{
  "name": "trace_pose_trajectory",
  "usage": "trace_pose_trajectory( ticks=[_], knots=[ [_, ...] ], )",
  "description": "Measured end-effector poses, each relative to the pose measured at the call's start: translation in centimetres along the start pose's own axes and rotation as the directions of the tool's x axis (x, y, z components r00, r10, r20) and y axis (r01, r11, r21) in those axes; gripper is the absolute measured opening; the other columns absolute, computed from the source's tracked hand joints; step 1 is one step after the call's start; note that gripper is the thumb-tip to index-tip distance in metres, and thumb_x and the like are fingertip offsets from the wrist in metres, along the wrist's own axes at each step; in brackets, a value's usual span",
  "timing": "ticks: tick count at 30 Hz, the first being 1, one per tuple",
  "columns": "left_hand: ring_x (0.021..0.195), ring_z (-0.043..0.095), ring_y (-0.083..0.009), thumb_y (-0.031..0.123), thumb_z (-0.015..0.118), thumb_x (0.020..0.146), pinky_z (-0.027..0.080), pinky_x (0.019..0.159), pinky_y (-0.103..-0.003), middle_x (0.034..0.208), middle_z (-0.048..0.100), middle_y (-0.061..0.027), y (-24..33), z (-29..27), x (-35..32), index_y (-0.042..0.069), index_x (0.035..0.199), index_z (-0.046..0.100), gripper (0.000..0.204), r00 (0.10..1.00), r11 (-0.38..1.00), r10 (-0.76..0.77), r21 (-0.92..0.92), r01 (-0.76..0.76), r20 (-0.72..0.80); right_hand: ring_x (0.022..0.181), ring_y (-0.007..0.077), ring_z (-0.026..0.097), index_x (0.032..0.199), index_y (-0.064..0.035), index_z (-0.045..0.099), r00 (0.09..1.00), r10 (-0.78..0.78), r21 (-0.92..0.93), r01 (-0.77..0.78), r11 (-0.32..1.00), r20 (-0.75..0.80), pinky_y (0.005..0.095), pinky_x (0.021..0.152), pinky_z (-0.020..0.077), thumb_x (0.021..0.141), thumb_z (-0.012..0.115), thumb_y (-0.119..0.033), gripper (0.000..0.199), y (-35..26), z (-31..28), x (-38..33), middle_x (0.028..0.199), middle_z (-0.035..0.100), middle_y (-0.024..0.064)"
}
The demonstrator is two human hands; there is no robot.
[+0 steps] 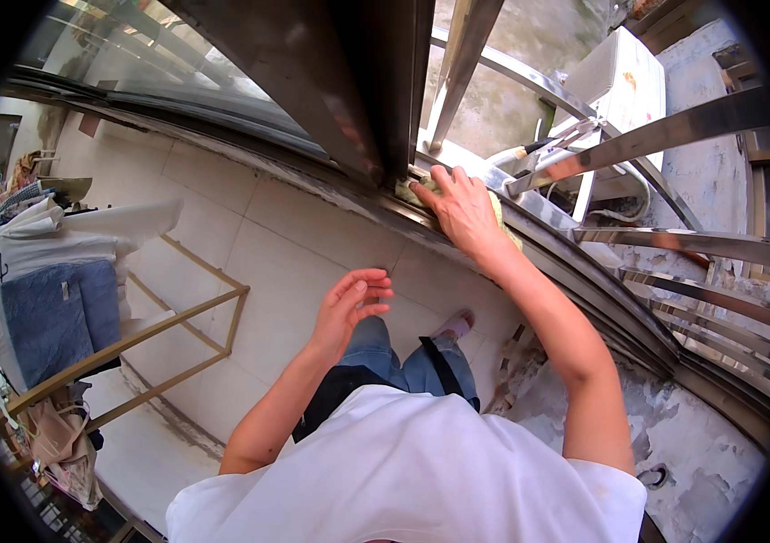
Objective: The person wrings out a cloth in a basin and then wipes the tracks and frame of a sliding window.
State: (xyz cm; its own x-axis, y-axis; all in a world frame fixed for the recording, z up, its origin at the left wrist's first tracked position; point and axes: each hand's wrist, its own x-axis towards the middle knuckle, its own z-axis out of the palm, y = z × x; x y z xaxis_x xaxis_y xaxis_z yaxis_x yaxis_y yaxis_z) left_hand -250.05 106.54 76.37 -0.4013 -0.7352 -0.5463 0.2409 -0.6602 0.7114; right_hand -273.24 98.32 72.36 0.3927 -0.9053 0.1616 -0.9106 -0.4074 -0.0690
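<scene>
White shirt; hand (462, 213) presses yellow-green cloth (421, 192).

Window track (457, 237) (metal) bears a yellowish cloth (418, 192).

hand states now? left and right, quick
Left hand: open, fingers loosely curled, holding nothing, in the air over the tiled wall.
Right hand: pressed flat on a yellowish cloth on the window track.
</scene>
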Motion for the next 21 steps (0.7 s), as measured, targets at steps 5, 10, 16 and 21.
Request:
trace_pose_trajectory(
  ticks=[5,10,16,21],
  knots=[
    [0.101,0.058,-0.0195,0.024,0.046,0.094,0.049,0.085,-0.034,0.109,0.058,-0.0112,-0.4,-0.3,-0.4,0.002,0.114,0.052,0.03,1.0,1.0,-0.002,0.01,0.002,0.007,0.095,0.0222,0.046,0.121,-0.0202,0.057,1.0,-0.007,-0.098,0.004,0.995,-0.024,0.0327,0.071,0.0373,0.077,0.053,-0.012,0.045,2.0,-0.7,-4.5,0.112,0.049,0.0064],
    [0.098,0.059,-0.0183,0.023,0.046,0.094,0.049,0.083,-0.032,0.108,0.059,-0.0107,-1.4,0.1,0.0,0.002,0.113,0.053,0.029,0.999,0.998,-0.049,0.039,0.049,0.002,0.094,0.022,0.046,0.124,-0.0193,0.054,0.982,0.152,-0.146,-0.134,0.98,0.116,0.0329,0.075,0.0382,0.073,0.053,-0.004,0.052,6.5,-4.7,-15.2,0.112,0.048,0.006],
    [0.096,0.058,-0.0148,0.017,0.051,0.093,0.048,0.083,-0.029,0.107,0.059,-0.0088,-3.1,1.7,0.7,0.004,0.117,0.052,0.028,0.992,0.967,-0.105,0.239,0.087,0.066,0.08,0.0247,0.052,0.119,-0.0176,0.059,0.82,0.566,-0.164,-0.548,0.82,0.089,0.0362,0.068,0.0434,0.071,0.06,0.0,0.051,5.7,-11.8,-22.1,0.086,0.055,0.0061],
    [0.092,0.058,-0.0148,0.01,0.057,0.088,0.049,0.079,-0.027,0.102,0.058,-0.0083,-1.8,6.1,2.5,0.004,0.121,0.046,0.035,0.975,0.977,0.071,0.183,-0.111,0.212,0.067,0.0205,0.056,0.106,-0.018,0.067,0.882,0.455,0.607,-0.429,0.669,0.123,0.0327,0.06,0.0455,0.072,0.072,-0.015,0.035,-2.8,-10.4,-11.6,0.075,0.053,0.0054]
  ],
)
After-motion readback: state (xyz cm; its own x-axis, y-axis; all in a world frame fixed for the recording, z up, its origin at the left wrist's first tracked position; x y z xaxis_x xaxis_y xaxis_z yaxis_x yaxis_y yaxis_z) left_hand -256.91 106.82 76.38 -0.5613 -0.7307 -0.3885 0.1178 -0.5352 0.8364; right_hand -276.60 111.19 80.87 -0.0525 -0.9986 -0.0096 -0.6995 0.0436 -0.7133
